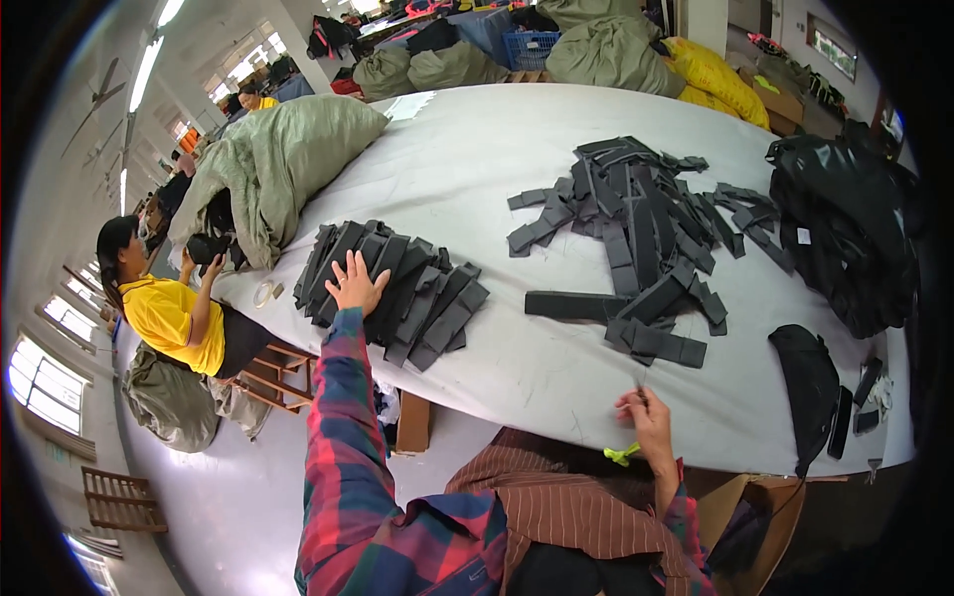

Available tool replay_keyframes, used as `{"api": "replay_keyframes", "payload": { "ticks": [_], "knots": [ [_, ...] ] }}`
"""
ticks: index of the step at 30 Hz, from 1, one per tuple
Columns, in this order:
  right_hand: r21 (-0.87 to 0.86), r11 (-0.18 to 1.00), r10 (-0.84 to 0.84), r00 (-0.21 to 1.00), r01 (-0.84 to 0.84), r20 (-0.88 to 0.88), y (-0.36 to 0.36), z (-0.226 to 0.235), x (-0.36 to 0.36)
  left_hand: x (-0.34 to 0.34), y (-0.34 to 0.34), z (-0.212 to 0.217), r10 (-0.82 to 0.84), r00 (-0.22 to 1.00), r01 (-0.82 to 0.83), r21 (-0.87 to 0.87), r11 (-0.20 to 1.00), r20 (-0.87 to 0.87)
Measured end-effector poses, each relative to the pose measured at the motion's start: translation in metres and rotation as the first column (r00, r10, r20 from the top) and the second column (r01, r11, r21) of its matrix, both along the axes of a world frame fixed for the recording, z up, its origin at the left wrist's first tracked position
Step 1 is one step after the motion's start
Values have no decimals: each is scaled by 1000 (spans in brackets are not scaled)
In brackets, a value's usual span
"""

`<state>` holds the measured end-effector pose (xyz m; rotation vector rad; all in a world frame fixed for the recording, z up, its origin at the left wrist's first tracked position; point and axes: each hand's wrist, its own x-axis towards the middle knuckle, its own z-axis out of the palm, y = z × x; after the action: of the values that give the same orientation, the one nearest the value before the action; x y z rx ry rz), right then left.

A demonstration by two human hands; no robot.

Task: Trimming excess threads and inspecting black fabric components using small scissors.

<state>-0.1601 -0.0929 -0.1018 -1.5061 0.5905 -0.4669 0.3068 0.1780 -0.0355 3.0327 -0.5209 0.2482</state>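
Left hand (355,285) flat on slanted strip stack (397,293)

left grip (356,285) outstretched, spread flat, right grip (644,409) pinched

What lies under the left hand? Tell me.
The left hand rests flat on a fanned stack of dark strips on the white table. The strips beneath the palm are hidden.

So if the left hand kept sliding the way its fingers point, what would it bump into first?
The left hand already lies on the stack of dark strips. Going on, it would probably just meet more strips, then bare white table.
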Motion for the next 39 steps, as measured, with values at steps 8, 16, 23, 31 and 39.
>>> {"api": "replay_keyframes", "payload": {
  "ticks": [8, 16, 23, 31, 39],
  "knots": [
    [130, 865, -491, 870, 484, 30, -41, -32, -49, -80, -97, 26, -409, 870, 481, -296, 825, 274],
    [-147, 855, -496, 867, 497, 42, -31, -26, -28, -220, -224, -18, -948, 315, 691, -671, 268, -54],
    [-190, 862, -469, 882, 470, 53, -28, -25, -33, -275, -275, -61, -892, 447, 856, -257, 448, -65],
    [-251, 845, -480, 877, 472, 32, -26, -26, -33, -320, -299, -64, -942, 303, 952, 9, 307, 147],
    [-107, 844, -514, 849, 526, 125, -26, -24, -35, -326, -295, -47, -949, 281, 953, -72, 293, -143]
  ]
}}
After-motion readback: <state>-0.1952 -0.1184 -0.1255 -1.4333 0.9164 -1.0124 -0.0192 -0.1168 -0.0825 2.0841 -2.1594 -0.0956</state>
